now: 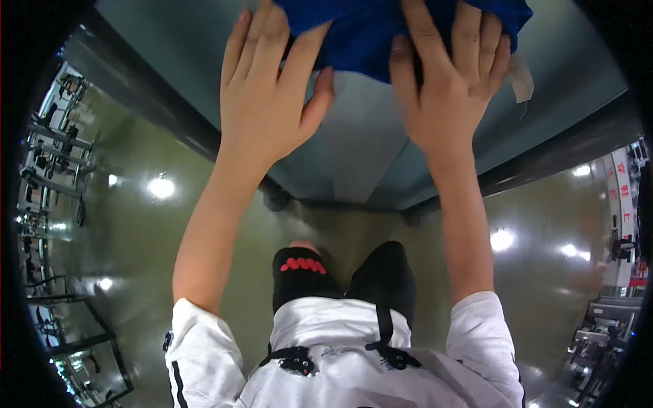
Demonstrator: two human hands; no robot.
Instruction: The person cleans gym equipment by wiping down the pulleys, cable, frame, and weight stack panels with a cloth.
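Observation:
A blue cloth or garment point(360, 51) lies at the top of the view, partly cut off by the frame edge. My left hand point(269, 95) rests flat at its left side, fingers stretched out and thumb apart. At the right side of the cloth, my right hand point(449, 85) presses down with spread fingers. A small pale tag point(522, 81) with a loose thread sticks out beside the right hand's little finger. Under both hands is a smooth grey-green surface point(357, 112). What kind of garment the cloth is cannot be made out.
A dark padded rim point(146, 95) runs along the left side of the surface, and another dark rim point(544, 149) along the right. Shiny floor point(136, 224) surrounds it. Metal racks point(58, 149) stand far left; more equipment point(605, 333) stands at right.

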